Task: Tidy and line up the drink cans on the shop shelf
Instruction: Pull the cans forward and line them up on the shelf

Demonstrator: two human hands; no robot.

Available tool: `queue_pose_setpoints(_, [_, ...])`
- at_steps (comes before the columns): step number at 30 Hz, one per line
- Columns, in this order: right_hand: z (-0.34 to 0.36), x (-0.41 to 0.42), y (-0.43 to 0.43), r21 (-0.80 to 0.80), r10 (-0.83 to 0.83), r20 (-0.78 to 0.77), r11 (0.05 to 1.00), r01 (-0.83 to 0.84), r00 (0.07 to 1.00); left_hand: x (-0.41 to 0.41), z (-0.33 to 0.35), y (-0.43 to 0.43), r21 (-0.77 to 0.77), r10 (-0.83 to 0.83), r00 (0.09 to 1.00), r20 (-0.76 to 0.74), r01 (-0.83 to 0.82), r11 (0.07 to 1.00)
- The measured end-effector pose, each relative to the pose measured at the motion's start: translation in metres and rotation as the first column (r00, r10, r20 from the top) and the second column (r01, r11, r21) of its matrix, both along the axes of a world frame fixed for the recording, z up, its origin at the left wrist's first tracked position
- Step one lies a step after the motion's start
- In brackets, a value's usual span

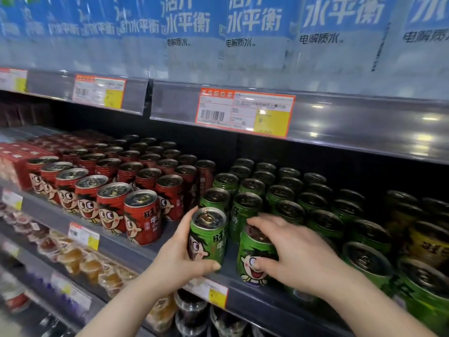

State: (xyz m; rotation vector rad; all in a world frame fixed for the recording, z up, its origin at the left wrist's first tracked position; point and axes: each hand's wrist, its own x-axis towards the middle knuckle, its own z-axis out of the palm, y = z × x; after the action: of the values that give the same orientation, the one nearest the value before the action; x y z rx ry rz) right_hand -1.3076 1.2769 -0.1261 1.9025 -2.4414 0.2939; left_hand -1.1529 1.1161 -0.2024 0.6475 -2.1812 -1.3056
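My left hand (pixel 179 259) grips a green cartoon-face can (pixel 207 235) at the front edge of the middle shelf (pixel 126 251), fingers behind it and thumb under its front. Just to its right, my right hand (pixel 296 254) holds a second green can (pixel 255 261), fingertips on its rim and thumb on the printed face. Behind both stand rows of green cans (pixel 286 190). Red cans (pixel 114 205) of the same brand fill the shelf's left part, the front row running diagonally.
Yellow cans (pixel 427 244) sit at the far right. Red cartons (pixel 14 156) stand at the shelf's left end. Above hang blue-labelled water packs (pixel 255 32) and a price tag rail (pixel 245 113). The lower shelf holds jelly cups (pixel 80 261).
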Motion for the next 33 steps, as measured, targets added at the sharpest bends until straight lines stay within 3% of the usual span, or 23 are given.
queue_pose_setpoints(12, [0.007, 0.03, -0.016, -0.012, -0.099, 0.04, 0.995, 0.1, 0.994, 0.001, 0.008, -0.012, -0.158, -0.059, 0.998, 0.031, 0.063, 0.985])
queue_pose_setpoints(15, [0.015, 0.02, -0.02, 0.013, -0.145, 0.183, 0.989, 0.145, 0.972, 0.005, 0.02, -0.021, -0.226, -0.095, 0.991, 0.089, 0.113, 0.968])
queue_pose_setpoints(17, [0.023, 0.004, -0.028, -0.103, -0.218, 0.288, 0.961, 0.256, 0.933, 0.004, 0.034, -0.033, -0.292, -0.076, 0.994, 0.082, 0.097, 0.952])
queue_pose_setpoints(20, [0.031, -0.019, -0.051, -0.201, -0.339, 0.234, 0.9, 0.386, 0.911, -0.015, 0.06, -0.05, -0.312, -0.092, 0.995, 0.048, 0.102, 0.945])
queue_pose_setpoints(23, [0.036, -0.025, -0.076, -0.043, -0.389, 0.114, 0.917, 0.396, 0.914, -0.033, 0.082, -0.067, -0.219, -0.159, 0.98, 0.121, 0.183, 0.958])
queue_pose_setpoints(25, [0.034, -0.028, -0.087, 0.063, -0.397, 0.067, 0.917, 0.394, 0.915, -0.035, 0.08, -0.076, -0.271, -0.209, 0.952, 0.222, 0.267, 0.925])
queue_pose_setpoints(28, [0.031, -0.029, -0.094, 0.142, -0.407, 0.105, 0.909, 0.392, 0.907, -0.033, 0.065, -0.082, -0.327, -0.101, 0.987, 0.124, 0.137, 0.935])
queue_pose_setpoints(30, [0.031, -0.029, -0.095, 0.158, -0.414, 0.101, 0.904, 0.397, 0.905, -0.037, 0.064, -0.083, -0.284, -0.052, 0.996, 0.079, 0.072, 0.956])
queue_pose_setpoints(33, [0.032, -0.027, -0.096, 0.183, -0.408, 0.074, 0.902, 0.39, 0.91, -0.049, 0.078, -0.081, -0.108, -0.194, 0.97, 0.148, 0.211, 0.972])
